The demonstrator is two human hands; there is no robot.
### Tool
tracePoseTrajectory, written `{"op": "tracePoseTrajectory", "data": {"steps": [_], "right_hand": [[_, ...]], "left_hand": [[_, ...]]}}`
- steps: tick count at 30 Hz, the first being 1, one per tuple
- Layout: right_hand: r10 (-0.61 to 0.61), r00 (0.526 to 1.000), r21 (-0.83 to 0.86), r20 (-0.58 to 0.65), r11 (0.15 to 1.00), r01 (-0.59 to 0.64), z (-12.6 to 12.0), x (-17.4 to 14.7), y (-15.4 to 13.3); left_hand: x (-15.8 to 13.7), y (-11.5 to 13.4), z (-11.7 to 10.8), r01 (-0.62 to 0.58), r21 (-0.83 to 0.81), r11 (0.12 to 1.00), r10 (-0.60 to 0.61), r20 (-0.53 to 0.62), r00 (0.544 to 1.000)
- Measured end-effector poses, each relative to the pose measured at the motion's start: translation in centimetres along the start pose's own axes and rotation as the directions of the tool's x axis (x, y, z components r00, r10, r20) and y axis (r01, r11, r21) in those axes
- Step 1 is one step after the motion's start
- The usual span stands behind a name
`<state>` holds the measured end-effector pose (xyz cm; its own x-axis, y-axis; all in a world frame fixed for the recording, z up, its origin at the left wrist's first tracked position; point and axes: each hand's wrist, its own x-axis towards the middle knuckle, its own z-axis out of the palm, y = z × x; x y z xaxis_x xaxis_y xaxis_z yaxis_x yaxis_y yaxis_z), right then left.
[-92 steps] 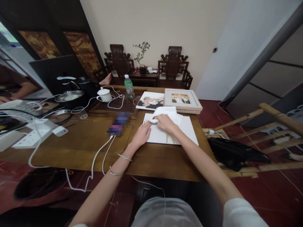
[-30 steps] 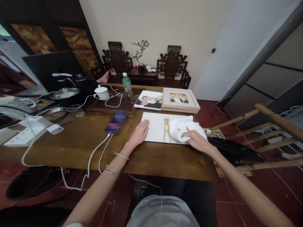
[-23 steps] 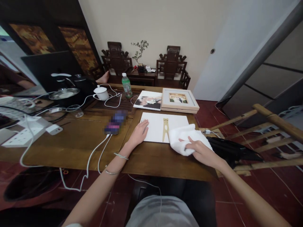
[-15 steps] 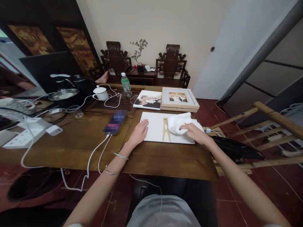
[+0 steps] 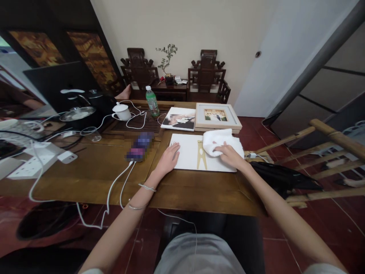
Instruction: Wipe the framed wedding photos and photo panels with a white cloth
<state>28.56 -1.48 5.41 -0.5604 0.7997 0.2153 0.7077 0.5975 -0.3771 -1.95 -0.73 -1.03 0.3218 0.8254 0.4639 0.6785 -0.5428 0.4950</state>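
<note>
A white rectangular board (image 5: 185,156) lies flat near the front edge of the wooden table, with a gold, two-legged shape (image 5: 201,154) on its middle; it looks like the back of a picture frame. My left hand (image 5: 169,158) rests on the board's left edge, fingers stretched out and holding nothing. On the right part of the board is a bunched white cloth (image 5: 222,139). My right hand (image 5: 229,156) has its fingers closed on that cloth and presses it down on the board.
Behind the board lie a photo print (image 5: 179,118) and a light wooden picture frame (image 5: 218,116). A phone (image 5: 139,146) with cables, a green bottle (image 5: 152,102), a lidded white cup (image 5: 121,112) and a power strip (image 5: 37,161) are to the left. A bamboo chair (image 5: 330,133) stands right.
My right hand has shifted slightly left with the cloth, whose folds have changed shape. My left hand stays in place on the board. The view has moved slightly.
</note>
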Motion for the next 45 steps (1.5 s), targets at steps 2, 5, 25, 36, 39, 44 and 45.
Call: {"op": "tracePoseTrajectory", "data": {"steps": [2,5,25,36,39,44,45], "right_hand": [[-0.024,0.999,0.027,0.047,0.999,0.022,-0.1,-2.4,-1.5],[-0.038,0.992,0.077,0.124,0.997,0.029,-1.0,-5.6,-4.0],[0.117,0.993,0.09,0.017,0.989,-0.118,1.1,5.4,-2.7],[-0.155,0.95,0.002,0.273,0.987,0.161,2.3,-2.8,-10.0],[-0.191,0.929,0.061,0.317,0.981,0.182,1.6,-4.1,-10.9],[-0.196,0.928,0.201,0.318,0.97,0.136,0.6,-1.7,-9.0],[-0.181,0.937,0.216,0.3,0.969,0.118,0.6,-0.7,-8.3]], "left_hand": [[0.0,0.0,0.0,0.0,0.0,1.0,0.0,0.002,1.0],[-0.1,-0.1,0.0,0.0,0.003,1.0,0.0,-0.001,1.0],[0.0,0.1,0.0,0.01,-0.007,1.0,-0.01,0.002,1.0],[0.1,0.4,0.1,0.025,0.012,1.0,-0.025,0.011,1.0],[0.0,0.4,0.1,0.025,0.001,1.0,-0.025,0.006,1.0],[-0.1,0.3,0.3,0.028,-0.005,1.0,-0.028,-0.008,1.0],[-0.1,0.2,0.3,0.033,-0.005,0.999,-0.033,-0.004,0.999]]}}
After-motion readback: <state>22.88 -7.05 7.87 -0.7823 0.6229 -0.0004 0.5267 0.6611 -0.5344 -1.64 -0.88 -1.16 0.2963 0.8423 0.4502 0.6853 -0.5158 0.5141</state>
